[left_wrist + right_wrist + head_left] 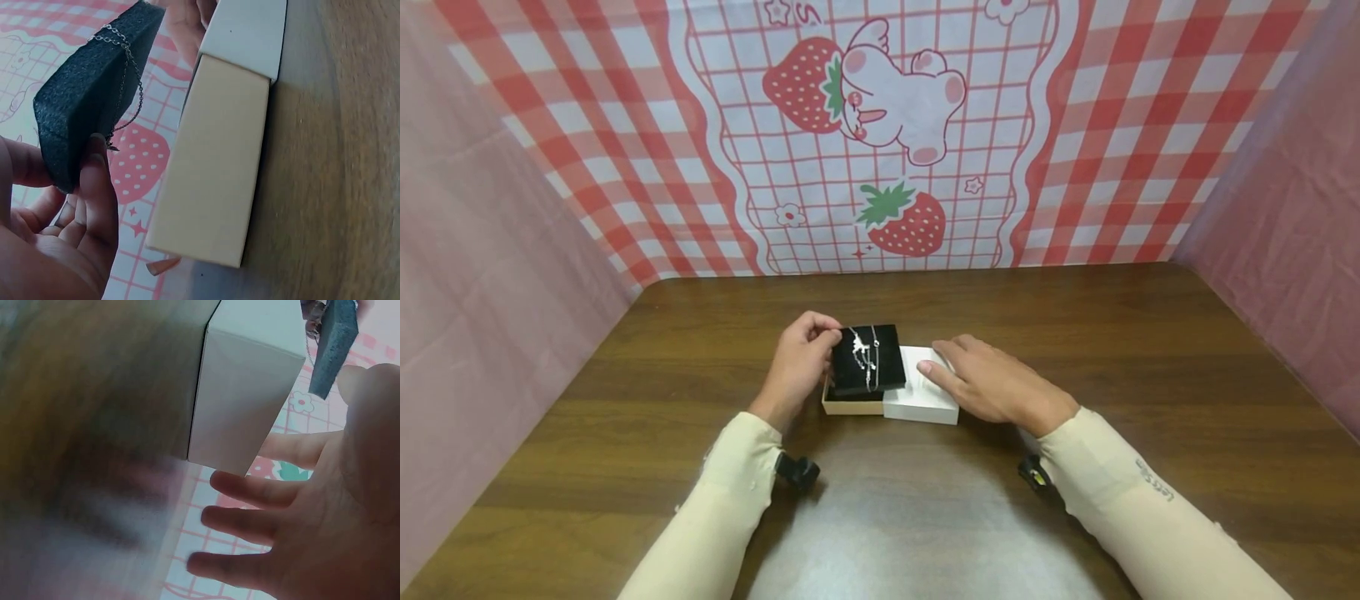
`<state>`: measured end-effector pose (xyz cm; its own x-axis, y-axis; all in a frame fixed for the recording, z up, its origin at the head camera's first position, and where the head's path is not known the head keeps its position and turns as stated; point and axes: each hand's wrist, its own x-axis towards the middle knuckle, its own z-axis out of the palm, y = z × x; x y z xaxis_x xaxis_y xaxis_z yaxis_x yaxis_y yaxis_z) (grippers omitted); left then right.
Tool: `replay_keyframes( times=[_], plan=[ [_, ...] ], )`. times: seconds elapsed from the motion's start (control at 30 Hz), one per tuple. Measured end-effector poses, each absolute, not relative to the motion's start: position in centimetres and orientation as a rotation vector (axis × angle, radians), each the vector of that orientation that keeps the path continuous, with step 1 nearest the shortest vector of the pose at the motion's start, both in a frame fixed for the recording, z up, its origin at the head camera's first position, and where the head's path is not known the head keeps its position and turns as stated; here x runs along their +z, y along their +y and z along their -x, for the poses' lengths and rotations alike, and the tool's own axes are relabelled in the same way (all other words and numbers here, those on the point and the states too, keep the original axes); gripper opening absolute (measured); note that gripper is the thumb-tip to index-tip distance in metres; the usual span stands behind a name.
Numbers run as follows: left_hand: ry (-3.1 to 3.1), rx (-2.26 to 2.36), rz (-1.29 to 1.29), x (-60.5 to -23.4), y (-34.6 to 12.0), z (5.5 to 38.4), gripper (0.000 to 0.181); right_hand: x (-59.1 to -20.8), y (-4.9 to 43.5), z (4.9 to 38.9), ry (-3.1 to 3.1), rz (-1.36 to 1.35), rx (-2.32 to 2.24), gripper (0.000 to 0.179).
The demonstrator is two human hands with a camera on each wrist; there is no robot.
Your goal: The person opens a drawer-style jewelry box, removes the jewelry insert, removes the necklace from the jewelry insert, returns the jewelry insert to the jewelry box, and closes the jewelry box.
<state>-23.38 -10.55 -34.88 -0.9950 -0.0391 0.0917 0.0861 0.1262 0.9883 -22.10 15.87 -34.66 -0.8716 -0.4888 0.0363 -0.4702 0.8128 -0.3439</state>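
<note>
My left hand (796, 365) pinches a black foam pad (892, 357) by its left edge, the thumb on one face and fingers behind. A silver necklace (861, 345) with a pendant is looped round the pad, and in the left wrist view its chain (140, 94) hangs off one side. The pad is raised and tilted above a tan box tray (206, 162). A white box sleeve (921, 412) covers the tray's right part. My right hand (1000, 383) lies beside the sleeve's right end, fingers extended and thumb over its top; the right wrist view shows the fingertips (228, 480) close by its end.
The box rests on a brown wooden table (880, 517). A red-and-white strawberry-patterned cloth (895, 208) hangs behind the table's far edge, with pink cloth (1285, 200) at both sides. A black wrist camera (797, 472) is strapped below my left hand.
</note>
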Motion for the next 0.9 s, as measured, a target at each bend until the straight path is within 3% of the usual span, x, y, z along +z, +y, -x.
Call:
replay_keyframes(
  times=[0.5, 0.9],
  plan=[
    [-2.289, -2.030, 0.090, -34.7, -9.7, 23.1, 0.008, -34.5, 15.7, 22.4, 2.999, 0.964, -0.676, 0.058],
    [-2.216, -2.162, 0.102, -34.5, -8.9, 22.7, 0.009, -34.4, 15.7, 22.3, 2.979, 0.969, -0.752, 0.056]
  ],
)
